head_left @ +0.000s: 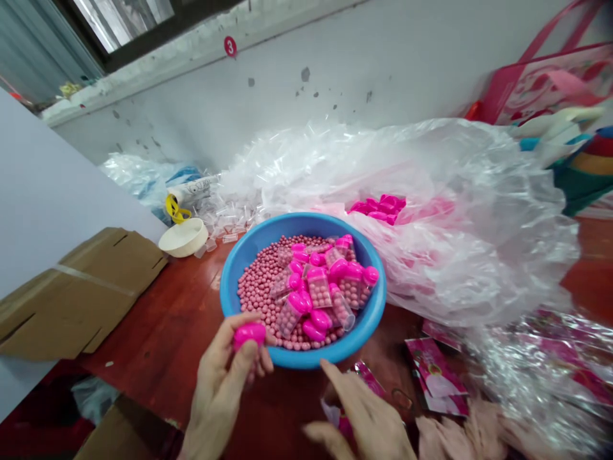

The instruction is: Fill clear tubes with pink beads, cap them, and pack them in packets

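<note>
"Red tabletop (pixel 158 326) under us, pale wall (pixel 407 57) behind: where is the pink piece (pixel 249 335)?"

"Up in my left hand (pixel 215 386), just by the near left of the blue basin's rim (pixel 299 360). I have it pinched between thumb and fingers. Whether a clear tube hangs beneath it, I can't tell; my fingers hide that side."

"How should you hold something that smooth?"

"By its sides, I'd judge, with the thumb pad flat and the squeeze light. It looks glossy, so pressing on one edge could make it shoot out. Close to the rim is a good place for it, since the pink beads (pixel 256 284) in there would roll if I knocked them."

"And your right hand (pixel 366 418)?"

"Blurred, below the basin, fingers spread and thumb apart. I see nothing gripped in it. A printed packet (pixel 368 377) lies right by it, but I can't tell whether my fingers touch that."

"Anything to watch for?"

"Those capped, bead-filled containers (pixel 318 289) are heaped over the beads at odd angles. Leaning a wrist on them could start a slide, so I'd come in low from the near side and steady the piece with both hands' fingertips, never pushing down on the pile."
</note>
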The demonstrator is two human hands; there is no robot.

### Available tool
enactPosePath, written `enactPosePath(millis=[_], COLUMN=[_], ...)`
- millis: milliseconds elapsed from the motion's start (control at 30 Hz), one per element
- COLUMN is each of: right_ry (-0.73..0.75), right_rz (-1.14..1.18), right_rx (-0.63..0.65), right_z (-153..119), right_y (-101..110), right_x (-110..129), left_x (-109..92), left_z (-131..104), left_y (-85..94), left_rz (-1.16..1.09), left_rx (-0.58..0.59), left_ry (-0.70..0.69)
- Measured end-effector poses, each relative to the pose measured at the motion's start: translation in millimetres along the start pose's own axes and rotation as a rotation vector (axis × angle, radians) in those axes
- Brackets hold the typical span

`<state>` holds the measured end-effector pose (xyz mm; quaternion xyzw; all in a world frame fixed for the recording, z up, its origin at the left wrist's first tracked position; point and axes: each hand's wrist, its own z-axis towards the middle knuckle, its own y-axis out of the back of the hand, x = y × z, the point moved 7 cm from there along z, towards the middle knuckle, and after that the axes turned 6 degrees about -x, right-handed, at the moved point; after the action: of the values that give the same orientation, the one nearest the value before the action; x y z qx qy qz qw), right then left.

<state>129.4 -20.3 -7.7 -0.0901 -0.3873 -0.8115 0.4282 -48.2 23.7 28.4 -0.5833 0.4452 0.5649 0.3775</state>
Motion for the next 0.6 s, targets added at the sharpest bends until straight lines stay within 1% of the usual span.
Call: enactPosePath(millis=[67, 100, 167, 267, 333, 400, 467, 533, 600], right_ry=[-0.043, -0.065, -0.079, -0.068, -0.056, -0.038, -0.017, 0.003, 0.027], right_rz=[0.031, 0.045, 0.073, 0.094, 0.096, 0.081, 0.043, -0.008, -0.073], right_rx=[-0.039, -0.060, -0.083, -0.109, -0.124, -0.149, -0.176, -0.195, -0.202], right_z=[6.5, 8.2, 8.9, 8.2, 9.7, 13.1, 17.6, 22.2, 26.0], right_y=[6.8, 9.3, 10.8, 9.6, 8.6, 8.8, 9.0, 8.4, 6.7], right_x=[-11.6, -16.2, -20.8, -21.6, -20.6, -18.9, -16.4, -13.6, -10.8], left_x=[-11.8, -17.3, -21.0, -15.7, -13.9, -17.6, -25.0, -32.4, -36.1], left_z=[28.2, 39.8, 55.0, 60.2, 58.3, 58.8, 66.0, 81.4, 104.1], left_y=[-0.8, -5.0, -21.2, -47.2, -57.8, -62.0, -62.3, -62.8, -65.6], left_rz=[0.166, 0.237, 0.370, 0.423, 0.412, 0.406, 0.412, 0.438, 0.480], left_rx=[0.012, 0.040, 0.160, 0.359, 0.436, 0.451, 0.422, 0.380, 0.354], left_ry=[-0.116, -0.198, -0.326, -0.400, -0.424, -0.451, -0.465, -0.464, -0.452])
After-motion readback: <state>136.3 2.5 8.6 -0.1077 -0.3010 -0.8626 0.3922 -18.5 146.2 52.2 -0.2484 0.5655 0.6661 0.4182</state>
